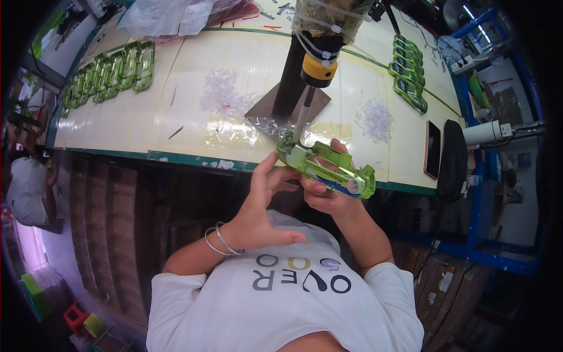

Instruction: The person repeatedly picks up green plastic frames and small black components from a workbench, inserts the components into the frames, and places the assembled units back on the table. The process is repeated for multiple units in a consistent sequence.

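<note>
My right hand [333, 199] grips a translucent green plastic housing [334, 171], its fingers wrapped round the near and far sides. The housing lies tilted, hollow side up, over the table's front edge. Its left end sits under the bit of an upright electric screwdriver [319, 71], whose tip reaches down into that end; whether it bears on a screw is too small to tell. My left hand [261, 205] is open, thumb spread wide, fingertips close beside the housing's left end. I cannot tell if they touch it.
Green housings [111, 75] stand in a row at the left, and more [409, 73] at the right. Small clear pieces lie in two heaps [223, 92] [374, 120]. A metal base plate [258, 114] carries the driver's post. A phone [432, 149] and black pouch [451, 161] lie at right.
</note>
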{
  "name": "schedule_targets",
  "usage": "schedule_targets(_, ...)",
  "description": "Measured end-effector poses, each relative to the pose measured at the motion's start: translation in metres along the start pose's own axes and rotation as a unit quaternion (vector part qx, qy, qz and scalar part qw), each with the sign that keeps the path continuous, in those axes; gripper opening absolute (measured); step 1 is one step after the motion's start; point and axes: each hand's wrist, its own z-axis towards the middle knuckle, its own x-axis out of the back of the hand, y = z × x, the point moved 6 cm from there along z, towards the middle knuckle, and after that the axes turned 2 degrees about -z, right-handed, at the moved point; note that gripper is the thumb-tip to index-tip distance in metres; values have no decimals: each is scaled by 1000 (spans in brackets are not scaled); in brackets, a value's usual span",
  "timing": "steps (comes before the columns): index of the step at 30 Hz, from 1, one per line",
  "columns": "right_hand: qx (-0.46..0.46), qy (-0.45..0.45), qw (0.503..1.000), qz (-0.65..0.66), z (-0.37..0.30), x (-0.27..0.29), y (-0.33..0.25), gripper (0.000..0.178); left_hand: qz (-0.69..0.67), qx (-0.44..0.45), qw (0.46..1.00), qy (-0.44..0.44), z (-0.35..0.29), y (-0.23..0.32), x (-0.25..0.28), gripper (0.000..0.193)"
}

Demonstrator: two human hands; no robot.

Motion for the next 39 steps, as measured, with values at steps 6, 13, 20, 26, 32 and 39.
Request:
schedule_targets(6,-3,-3,1000,-9,-1,2,-1,51,17,-2,1000,-12,-1,3,-2,113)
schedule_targets(13,-18,7,999,-51,0,4,3,51,6,15,1000,16,-6,-7,1,112)
schedule_targets(20,37,86,992,-88,-31,19,-5,51,-71,112,988,83,-21,-34,12,76)
schedule_targets(26,402,237,693,-550,-113,-10,-153,42,-17,110,975,192,-23,-31,40,55)
schedule_targets(32,275,396,79,-873,-156,-13,-259,45,57,71,949,303,-27,-8,86,21)
schedule_targets(39,287,401,-1,-870,-147,-9,-299,62,316,24,845,430,-23,15,191,17)
